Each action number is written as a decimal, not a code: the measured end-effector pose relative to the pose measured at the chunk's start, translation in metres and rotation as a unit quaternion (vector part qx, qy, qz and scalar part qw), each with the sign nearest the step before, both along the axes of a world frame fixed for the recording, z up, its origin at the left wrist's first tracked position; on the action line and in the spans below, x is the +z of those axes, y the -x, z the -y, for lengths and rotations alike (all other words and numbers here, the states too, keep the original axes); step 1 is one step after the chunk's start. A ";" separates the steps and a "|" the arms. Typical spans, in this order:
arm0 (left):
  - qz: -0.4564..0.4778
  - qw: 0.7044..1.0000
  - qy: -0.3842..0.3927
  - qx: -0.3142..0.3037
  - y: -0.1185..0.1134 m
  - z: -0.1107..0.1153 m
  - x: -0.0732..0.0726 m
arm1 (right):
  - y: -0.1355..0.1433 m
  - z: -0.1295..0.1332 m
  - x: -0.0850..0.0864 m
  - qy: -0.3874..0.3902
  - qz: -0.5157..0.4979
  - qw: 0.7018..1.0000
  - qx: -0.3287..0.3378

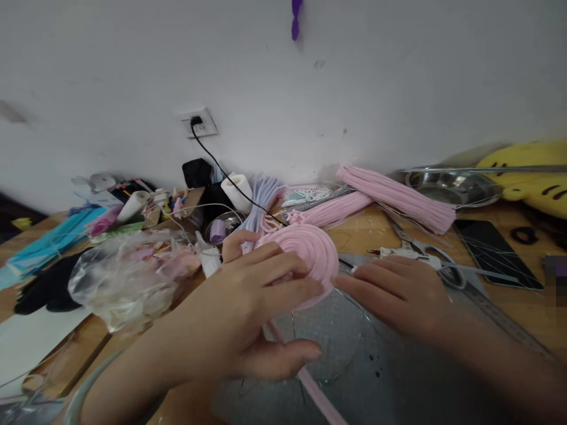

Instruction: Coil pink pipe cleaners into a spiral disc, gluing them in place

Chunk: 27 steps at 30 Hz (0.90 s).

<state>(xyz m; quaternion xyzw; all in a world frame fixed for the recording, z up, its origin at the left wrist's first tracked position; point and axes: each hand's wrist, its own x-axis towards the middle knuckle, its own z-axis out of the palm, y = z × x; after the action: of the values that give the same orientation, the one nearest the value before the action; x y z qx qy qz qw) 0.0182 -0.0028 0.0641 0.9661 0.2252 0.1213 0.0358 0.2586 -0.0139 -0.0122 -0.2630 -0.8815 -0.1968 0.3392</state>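
Note:
A flat spiral coil of pink pipe cleaner [325, 251] lies on the grey mat [345, 354] in front of me. My left hand [261, 301] rests over its left and near side, with fingers spread and the thumb held apart. The right hand [390, 289] has its fingers stretched out, and the fingertips touch or nearly touch the coil's right edge; its thumb is hidden. A loose pink strip [316, 392] runs from under my left hand toward the near edge. Thin wire curves across the mat beside the coil.
Pink pipe cleaner bundles [398, 198] lie near the wall. Scissors [452, 271], a ruler [500, 321] and a dark phone [496, 251] are at the right, with a metal bowl [456, 189] behind. A clear plastic bag [128, 277] sits left. A black cord [212, 156] hangs from the socket.

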 end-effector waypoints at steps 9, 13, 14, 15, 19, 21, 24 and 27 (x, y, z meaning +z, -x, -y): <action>0.009 1.000 -0.012 0.005 -0.001 0.002 0.001 | -0.003 0.002 -0.007 -0.023 -0.039 0.999 0.011; 0.004 1.000 -0.015 -0.002 -0.002 0.001 -0.001 | -0.003 0.001 -0.008 -0.026 -0.038 0.999 0.005; 0.003 1.000 -0.016 0.000 -0.003 0.001 -0.001 | -0.003 0.001 -0.007 -0.028 -0.037 0.999 0.006; 0.001 1.000 -0.017 0.002 -0.003 0.000 -0.002 | -0.003 0.001 -0.007 -0.029 -0.033 0.999 0.007; 0.005 1.000 -0.021 0.003 -0.005 0.000 -0.004 | -0.001 0.000 -0.008 -0.038 -0.024 0.999 0.006; 0.003 1.000 -0.021 -0.002 -0.007 0.000 -0.003 | 0.000 0.000 -0.010 -0.044 -0.030 0.999 0.002; -0.004 1.000 -0.021 -0.008 -0.008 0.001 -0.002 | 0.001 0.000 -0.011 -0.049 -0.033 0.998 0.009; -0.013 1.000 -0.022 -0.009 -0.008 0.001 -0.001 | 0.001 0.000 -0.011 -0.052 -0.035 0.998 0.012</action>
<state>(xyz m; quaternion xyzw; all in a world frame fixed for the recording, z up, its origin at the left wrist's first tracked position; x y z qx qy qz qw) 0.0262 -0.0038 0.0631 0.9701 0.2141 0.1133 0.0132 0.2580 -0.0143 -0.0234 -0.2408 -0.8608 -0.2291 0.3854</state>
